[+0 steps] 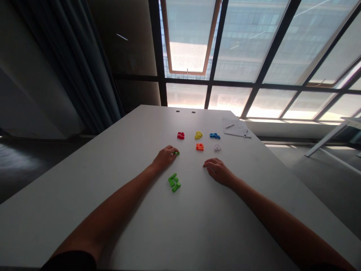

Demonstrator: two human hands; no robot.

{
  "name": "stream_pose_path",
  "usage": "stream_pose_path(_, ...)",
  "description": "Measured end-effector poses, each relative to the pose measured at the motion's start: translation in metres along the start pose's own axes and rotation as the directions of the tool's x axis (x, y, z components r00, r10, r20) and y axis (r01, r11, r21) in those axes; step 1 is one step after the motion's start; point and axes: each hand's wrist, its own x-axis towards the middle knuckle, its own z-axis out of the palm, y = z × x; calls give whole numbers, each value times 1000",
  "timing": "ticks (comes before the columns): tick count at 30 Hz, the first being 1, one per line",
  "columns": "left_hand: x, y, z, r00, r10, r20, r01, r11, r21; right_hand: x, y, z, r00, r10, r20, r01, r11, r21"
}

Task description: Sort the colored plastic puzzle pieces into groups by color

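My left hand (pixel 166 156) is closed at the fingertips on a small green block (pixel 176 153), which is partly hidden under the fingers at the tabletop. Nearer to me lies a loose cluster of green blocks (pixel 174 183), some of them touching. My right hand (pixel 217 170) rests on the white table (pixel 194 218) with its fingers stretched out to the left, holding nothing. Beyond the hands are small groups of blocks: red (pixel 181 136), yellow (pixel 198 134) and blue (pixel 214 136) in a back row, orange (pixel 199 147) and pale, whitish (pixel 217 148) in front.
Sheets of paper (pixel 235 128) with a pen (pixel 229 126) on top lie at the far right of the table. Two round cable holes (pixel 193 112) are near its far edge. Windows stand behind, a dark curtain (pixel 84 64) hangs left, and another table (pixel 335 135) stands right.
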Motion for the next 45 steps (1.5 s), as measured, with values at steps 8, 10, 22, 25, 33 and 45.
stream_pose_path(8,48,3,8,993,-114,-25,116,987,109,0,0,1,1000,8,5,-8,1000,-1)
stream_pose_path(10,52,2,13,992,-118,-41,122,986,115,0,0,1,1000,7,1,-7,1000,5)
stream_pose_path(22,6,0,-10,998,-53,-40,60,976,210,-2,-1,0,1000,9,-10,-9,1000,18)
stream_pose_path(25,-13,-1,-16,992,-112,66,95,972,216,-1,-2,0,1000,9,-13,-8,1000,15)
stream_pose_path(33,-23,7,-19,981,-157,111,127,963,239,0,-3,-1,1000,16,2,-16,1000,7)
stream_pose_path(45,-25,13,-24,979,-164,124,128,957,259,0,-4,-3,1000,11,7,-11,1000,-2)
